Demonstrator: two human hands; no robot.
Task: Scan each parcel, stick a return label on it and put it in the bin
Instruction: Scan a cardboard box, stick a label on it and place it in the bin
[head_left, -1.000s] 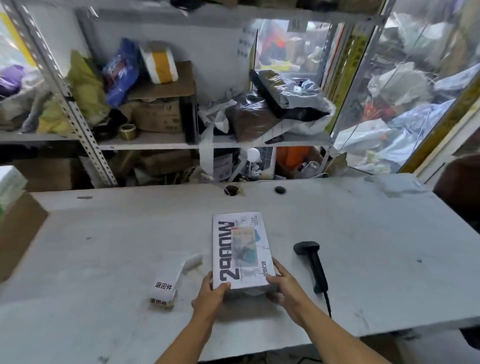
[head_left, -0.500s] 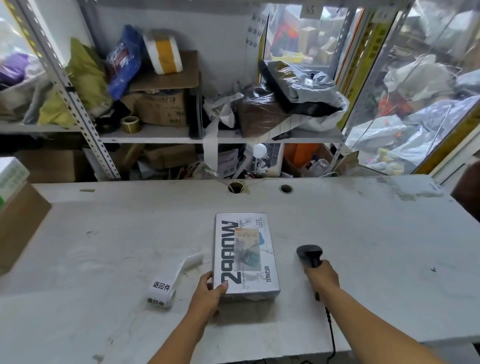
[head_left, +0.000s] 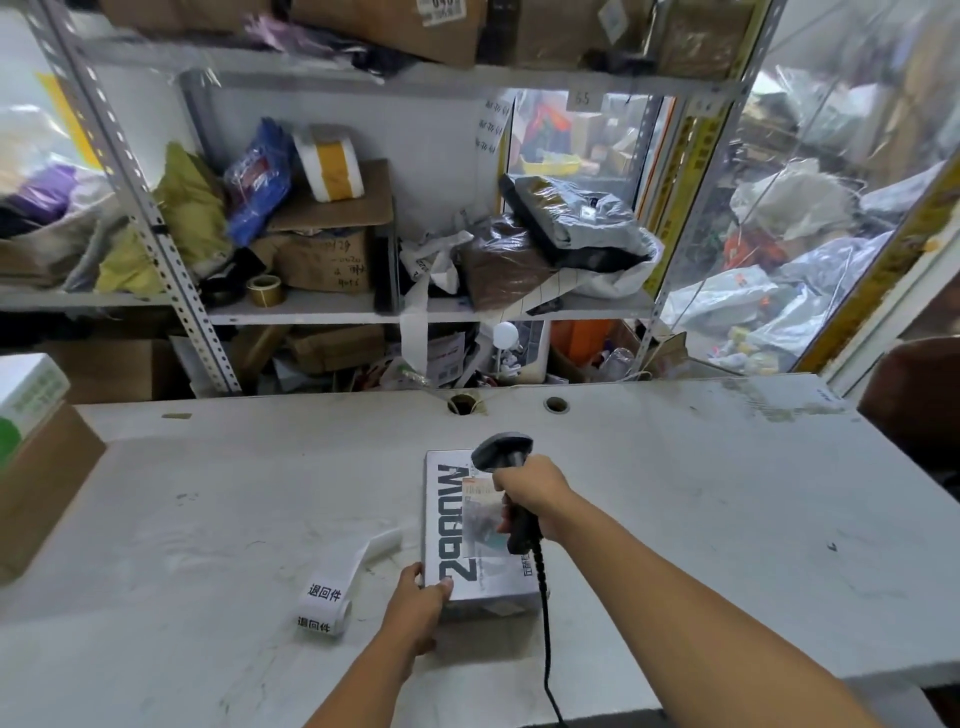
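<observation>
Parcel (head_left: 480, 530) flat on table (head_left: 208, 519), near corner pinched by left hand (head_left: 415, 605). Scanner (head_left: 511, 488) gripped in right hand's (head_left: 532, 493) curled fingers, hovering above parcel. Label roll (head_left: 327, 603) just left of left hand, untouched. Scanning underway; labelling and binning left.

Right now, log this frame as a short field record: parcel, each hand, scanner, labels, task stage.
parcel: white box flat on table
left hand: grips box's near left corner
right hand: grips scanner, head over the box
labels: roll lying left of box, untouched
stage: scanning; no return label visibly stuck on; bin not visible
</observation>
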